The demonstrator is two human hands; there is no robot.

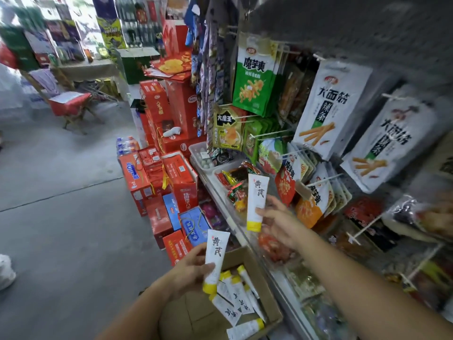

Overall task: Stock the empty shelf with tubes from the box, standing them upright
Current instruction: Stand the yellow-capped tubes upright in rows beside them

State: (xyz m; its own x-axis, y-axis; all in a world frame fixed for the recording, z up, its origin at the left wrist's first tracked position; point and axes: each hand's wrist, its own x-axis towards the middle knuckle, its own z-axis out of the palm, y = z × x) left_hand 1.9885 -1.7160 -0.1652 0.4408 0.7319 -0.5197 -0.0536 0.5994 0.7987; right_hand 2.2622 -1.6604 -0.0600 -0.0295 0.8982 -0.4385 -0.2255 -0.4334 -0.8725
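My left hand (190, 268) grips a white tube with a yellow cap (215, 260), cap down, above the open cardboard box (267, 285). Several more white tubes (235, 298) lie loose inside the box. My right hand (277, 223) holds a second white tube (256, 201) upright, cap down, in front of the shelf edge (221, 204). That shelf carries trays of red and green snack packets.
Snack bags (255, 77) hang on pegs above and to the right of the shelf. Red gift cartons (169, 168) are stacked on the floor to the left of the box. Grey concrete floor (61, 217) stretches left, with a chair (72, 107) farther back.
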